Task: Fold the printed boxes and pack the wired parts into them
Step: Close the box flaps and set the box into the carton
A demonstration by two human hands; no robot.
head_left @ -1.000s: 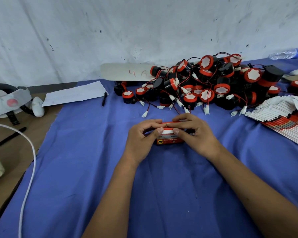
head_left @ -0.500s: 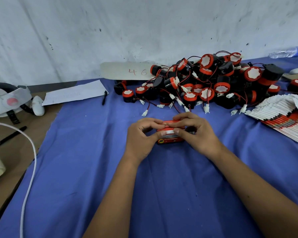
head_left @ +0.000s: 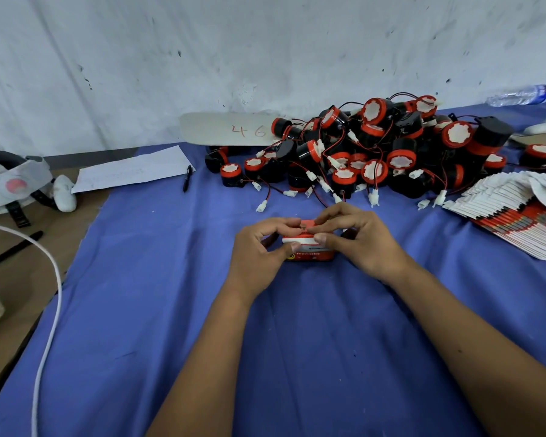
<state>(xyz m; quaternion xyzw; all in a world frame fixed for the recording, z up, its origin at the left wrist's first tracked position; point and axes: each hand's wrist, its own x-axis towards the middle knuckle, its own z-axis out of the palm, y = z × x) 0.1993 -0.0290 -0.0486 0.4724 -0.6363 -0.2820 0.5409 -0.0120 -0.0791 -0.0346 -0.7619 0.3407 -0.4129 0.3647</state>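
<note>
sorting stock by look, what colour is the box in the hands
Red with a white band, seen in the head view: the box, held by both hands.

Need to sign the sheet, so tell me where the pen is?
The black pen lies far left of centre on the blue cloth, beside the white paper sheet.

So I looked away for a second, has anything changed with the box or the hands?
Hardly: both hands, left hand and right hand, still grip the red printed box; the fingertips have closed in over its top flap. The pile of wired parts and the flat box stack stayed put.
</note>
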